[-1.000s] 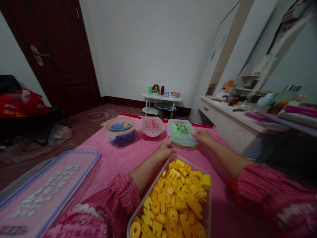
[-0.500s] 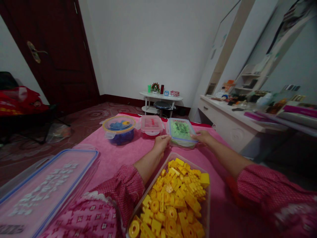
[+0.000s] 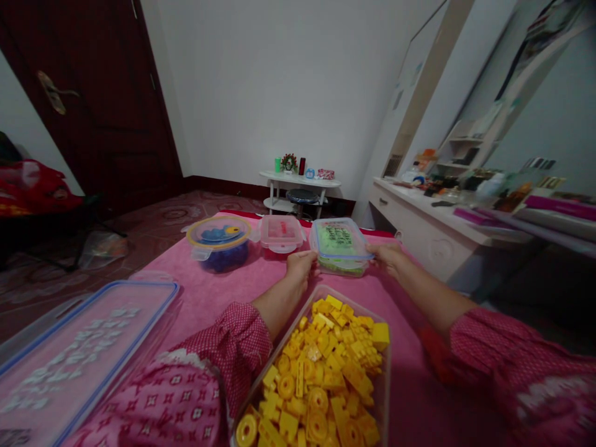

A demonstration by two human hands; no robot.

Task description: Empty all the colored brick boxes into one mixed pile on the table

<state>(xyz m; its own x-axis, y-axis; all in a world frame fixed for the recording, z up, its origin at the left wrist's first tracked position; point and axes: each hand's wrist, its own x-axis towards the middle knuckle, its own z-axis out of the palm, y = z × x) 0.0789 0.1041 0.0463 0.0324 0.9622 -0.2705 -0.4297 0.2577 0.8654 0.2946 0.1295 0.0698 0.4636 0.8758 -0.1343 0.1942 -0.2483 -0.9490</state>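
At the far right of the pink cloth sits a clear plastic box [image 3: 342, 268] with green pieces inside. Its blue-edged lid [image 3: 339, 241] bears dark lettering, and the near edge looks slightly higher than the box. My left hand [image 3: 302, 268] is closed at the lid's near left corner, its fingertips partly hidden. My right hand [image 3: 385, 256] pinches the near right corner. Between my forearms stands a lidless clear box [image 3: 388, 379] full of yellow building blocks [image 3: 316, 379].
Left of the green box are a pink-lidded box [image 3: 281, 233] and a round tub [image 3: 218, 248] with blue pieces. A large blue-edged lid [image 3: 93, 347] lies at the left. A dresser [image 3: 419, 230] stands to the right, and a small white table [image 3: 298, 180] by the wall.
The lid's near edge appears to have risen slightly from the green box, with both hands at its corners. The view has shifted a little; the other containers look unmoved.
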